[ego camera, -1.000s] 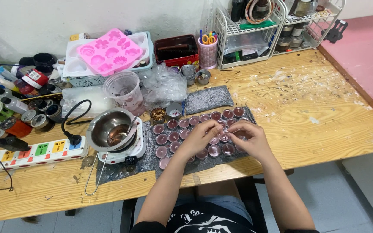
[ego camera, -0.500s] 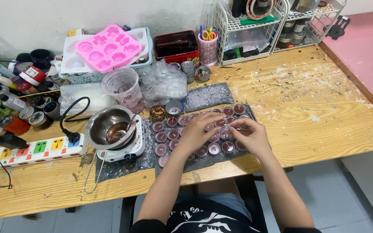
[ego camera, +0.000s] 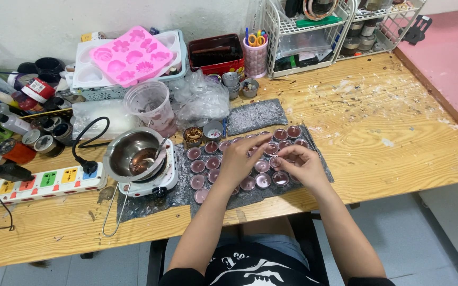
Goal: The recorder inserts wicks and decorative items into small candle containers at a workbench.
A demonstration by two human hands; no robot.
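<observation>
Rows of small metal cups filled with pinkish wax [ego camera: 197, 166] stand on a dark grey mat [ego camera: 255, 114] at the wooden table's front edge. My left hand [ego camera: 242, 159] lies over the middle rows, its fingers stretched towards the right. My right hand [ego camera: 303, 167] is beside it, fingers curled over the cups on the right. The fingertips of both hands meet above one cup [ego camera: 275, 160]. Whatever they pinch is too small to make out.
A steel melting pot [ego camera: 133, 156] with a spoon sits on a small white hot plate [ego camera: 157, 185], plugged into a power strip [ego camera: 38, 184]. Behind are a plastic measuring cup [ego camera: 149, 103], a crumpled clear bag [ego camera: 199, 98], a pink flower mould [ego camera: 131, 55], a red box [ego camera: 215, 53] and wire racks [ego camera: 313, 32].
Both hands have drawn closer together over the cups, and the left hand's fingers now reach further right. The cups and pot have not moved.
</observation>
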